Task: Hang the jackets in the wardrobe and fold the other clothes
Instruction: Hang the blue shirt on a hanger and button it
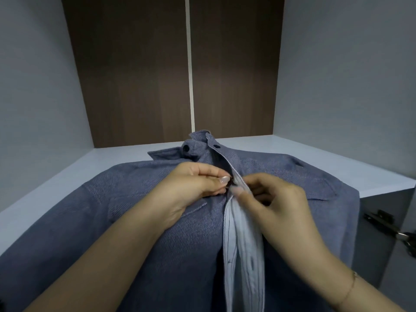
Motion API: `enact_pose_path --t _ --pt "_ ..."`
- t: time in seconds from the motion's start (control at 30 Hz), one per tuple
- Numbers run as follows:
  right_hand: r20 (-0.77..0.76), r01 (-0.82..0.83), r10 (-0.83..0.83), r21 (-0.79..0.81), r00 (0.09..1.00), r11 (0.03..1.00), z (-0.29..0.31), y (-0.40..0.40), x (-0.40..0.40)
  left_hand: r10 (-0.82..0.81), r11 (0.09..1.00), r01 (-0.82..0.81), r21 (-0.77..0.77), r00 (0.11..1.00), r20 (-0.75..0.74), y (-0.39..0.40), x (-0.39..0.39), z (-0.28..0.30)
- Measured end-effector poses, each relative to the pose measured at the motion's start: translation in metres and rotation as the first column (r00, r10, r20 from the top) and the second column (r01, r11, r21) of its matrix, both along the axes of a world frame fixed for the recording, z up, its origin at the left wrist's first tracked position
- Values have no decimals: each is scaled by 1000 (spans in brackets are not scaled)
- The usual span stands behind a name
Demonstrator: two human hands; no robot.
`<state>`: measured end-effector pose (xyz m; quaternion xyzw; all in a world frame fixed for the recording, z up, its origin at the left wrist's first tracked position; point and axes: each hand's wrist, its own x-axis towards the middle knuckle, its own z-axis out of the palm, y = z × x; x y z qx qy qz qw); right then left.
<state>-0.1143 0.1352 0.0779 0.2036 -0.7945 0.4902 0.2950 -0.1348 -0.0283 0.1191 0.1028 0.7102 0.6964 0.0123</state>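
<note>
A blue-grey button-up shirt (139, 221) lies face up on a pale shelf (337, 163) inside a wardrobe, its collar toward the back. My left hand (198, 188) pinches a dark button (230, 183) on the left front panel. My right hand (274, 203) pinches the lighter placket strip (243, 239) beside that button. The two hands meet at the shirt's chest. Below them the placket hangs open, showing its pale inner side. A second dark button (186, 148) sits at the collar.
The wardrobe has a dark brown back panel (135, 75) split by a white strip and pale side walls. A metal door hinge (387, 224) sits at the right, beyond the shelf's front corner. The shirt's lower part runs past the frame's bottom edge.
</note>
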Motion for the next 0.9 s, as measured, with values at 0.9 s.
enact_pose_path --t 0.9 --pt "70 83 -61 -379 996 922 -2 -16 -3 -49 996 44 84 997 67 -9 3 3"
